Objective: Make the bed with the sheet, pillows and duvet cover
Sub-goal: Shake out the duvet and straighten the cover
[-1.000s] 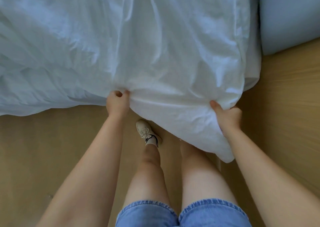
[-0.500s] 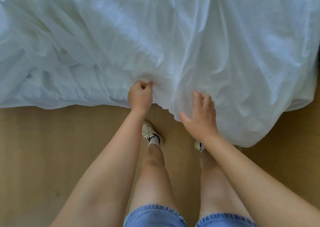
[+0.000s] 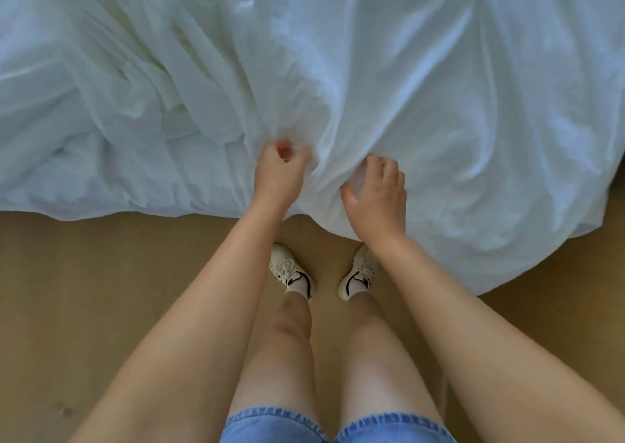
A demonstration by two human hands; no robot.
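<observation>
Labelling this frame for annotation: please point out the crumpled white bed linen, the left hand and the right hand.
crumpled white bed linen [image 3: 439,104]: head view, a smoother stretch of its surface.
left hand [image 3: 279,175]: head view, back of the hand.
right hand [image 3: 380,202]: head view, back of the hand.

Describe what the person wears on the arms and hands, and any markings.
Both arms are bare up to the frame's edge; no sleeves show. The left hand and right hand carry no visible gloves, rings, watch or bracelets. Also worn: blue denim shorts with frayed hems and white lace-up trainers with black trim.
</observation>
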